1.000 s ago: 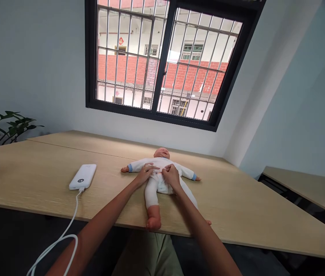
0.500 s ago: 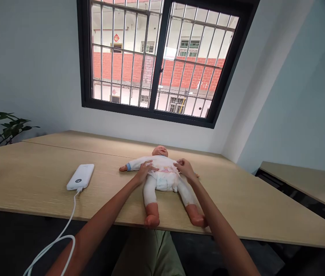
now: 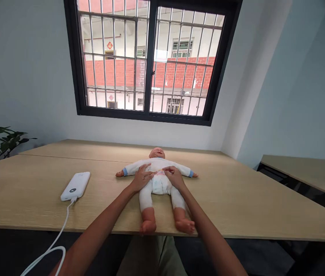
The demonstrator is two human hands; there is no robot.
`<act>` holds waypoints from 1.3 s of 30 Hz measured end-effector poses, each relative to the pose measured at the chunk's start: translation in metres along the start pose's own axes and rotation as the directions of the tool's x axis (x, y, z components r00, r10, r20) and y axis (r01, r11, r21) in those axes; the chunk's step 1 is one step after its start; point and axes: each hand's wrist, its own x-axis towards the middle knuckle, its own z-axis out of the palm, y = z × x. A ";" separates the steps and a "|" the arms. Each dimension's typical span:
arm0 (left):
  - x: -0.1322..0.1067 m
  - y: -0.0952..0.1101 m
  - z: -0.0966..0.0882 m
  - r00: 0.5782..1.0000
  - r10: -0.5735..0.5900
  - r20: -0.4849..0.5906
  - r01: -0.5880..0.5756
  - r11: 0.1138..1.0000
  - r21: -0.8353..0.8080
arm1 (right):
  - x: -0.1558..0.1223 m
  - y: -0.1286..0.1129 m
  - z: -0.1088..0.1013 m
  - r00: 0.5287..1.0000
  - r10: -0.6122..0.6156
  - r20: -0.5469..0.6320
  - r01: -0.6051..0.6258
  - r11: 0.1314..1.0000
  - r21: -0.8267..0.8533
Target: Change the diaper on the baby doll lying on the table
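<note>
White-suited baby doll [image 3: 159, 185] lies at twelve o'clock on the tabletop [image 3: 237, 203], long axis pointing straight out from the head view, feet nearest. Left hand [image 3: 142, 178] and right hand [image 3: 175, 177] sit equally close on its waist, fingers [image 3: 150, 173] spread, no pinch showing.

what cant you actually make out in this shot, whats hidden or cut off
All from the head view:
Where the baby doll's bodysuit meets the diaper: hidden by the left hand and right hand.
White cable's far end: cut off by the bottom edge.
Plant's base: cut off by the left edge.
Power bank's dark mark: too small to read.
</note>
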 end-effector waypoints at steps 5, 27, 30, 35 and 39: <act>0.000 -0.003 0.000 1.000 0.005 0.012 -0.005 1.000 0.000 | -0.005 0.004 0.010 0.999 -0.013 -0.048 0.007 0.992 -0.124; -0.001 -0.006 0.004 0.997 -0.077 -0.015 0.073 0.983 -0.169 | 0.008 0.040 -0.008 0.795 0.421 -0.436 -0.256 0.885 0.388; -0.002 -0.006 0.005 0.997 -0.075 0.015 0.077 0.992 -0.096 | 0.006 0.046 -0.006 0.761 0.458 -0.460 -0.297 0.876 0.381; -0.003 -0.005 0.006 0.997 -0.075 0.016 0.075 0.996 -0.055 | 0.006 0.050 -0.006 0.693 0.498 -0.521 -0.339 0.863 0.374; -0.004 -0.002 0.004 0.987 -0.023 -0.156 0.012 0.997 -0.076 | 0.005 0.050 -0.008 0.668 0.507 -0.545 -0.369 0.861 0.350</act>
